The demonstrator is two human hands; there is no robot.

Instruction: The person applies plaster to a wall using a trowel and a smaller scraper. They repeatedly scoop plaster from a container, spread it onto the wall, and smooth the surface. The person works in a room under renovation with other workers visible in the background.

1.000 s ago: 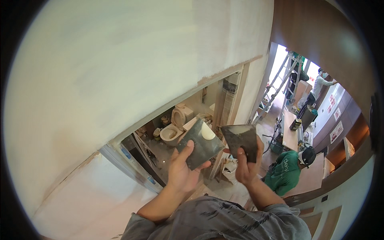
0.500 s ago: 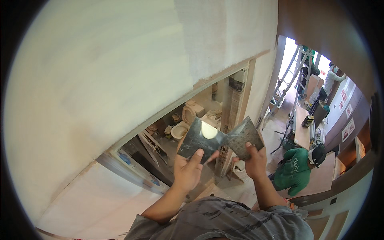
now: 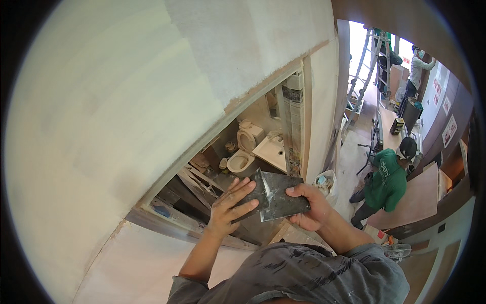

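My left hand [image 3: 228, 207] grips a dark, flat scraper blade [image 3: 258, 197], fingers spread across its upper face. Closed around a second dark blade [image 3: 286, 202] is my right hand [image 3: 311, 207], thumb on top. The two blades meet or overlap in front of me. A pale streak, apparently filler, shows where they join [image 3: 268, 187]. Much of the left blade is hidden by my fingers.
A plastered wall [image 3: 111, 101] fills the left, above a doorway onto a toilet [image 3: 240, 161] and sink [image 3: 266, 152]. At right are a stepladder [image 3: 362, 81], a co-worker in green [image 3: 385, 177], people beyond, a board-topped bench [image 3: 392, 121] and a white bag [image 3: 326, 190].
My left hand has turned so its fingers lie over its blade, and the blades have come together. The cream blob now shows as a streak. The green-shirted co-worker has moved and appears more upright.
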